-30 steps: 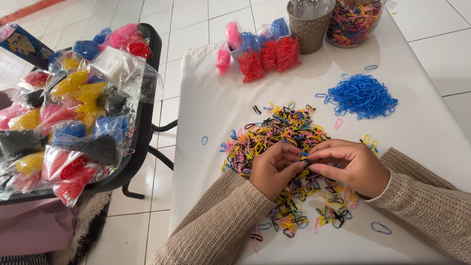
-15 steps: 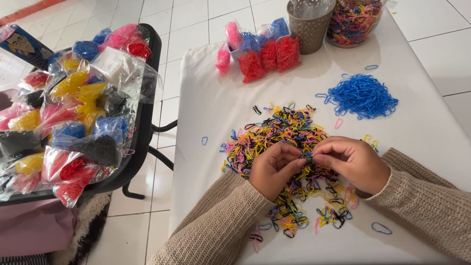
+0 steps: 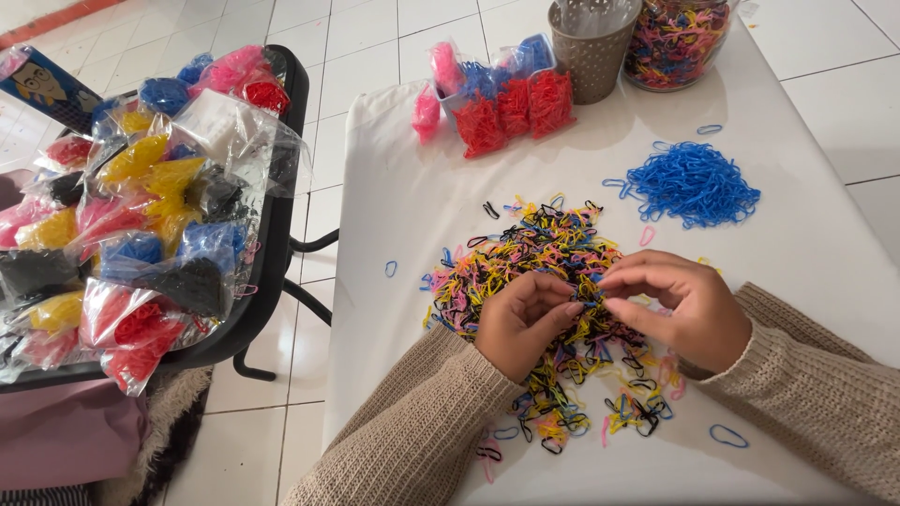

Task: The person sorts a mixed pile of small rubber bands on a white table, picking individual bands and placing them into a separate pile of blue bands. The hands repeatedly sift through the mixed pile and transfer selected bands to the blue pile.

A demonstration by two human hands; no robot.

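A heap of small mixed-colour rubber bands (image 3: 539, 258), yellow, black, pink and blue, lies in the middle of the white table (image 3: 403, 197). My left hand (image 3: 520, 323) and my right hand (image 3: 680, 309) rest on the near side of the heap. Their fingertips meet over the bands and pinch at them; the band they hold is too small to make out. A separate pile of blue bands (image 3: 694, 183) sits to the right, beyond my right hand.
Small bags of red, pink and blue bands (image 3: 502, 103) stand at the table's far side beside a brown cup (image 3: 592, 47) and a clear jar of mixed bands (image 3: 677, 42). A black tray on the left (image 3: 267, 281) holds several bags of coloured bands (image 3: 141, 225).
Both hands stay over the heap; the fingers have shifted slightly while picking at the bands.
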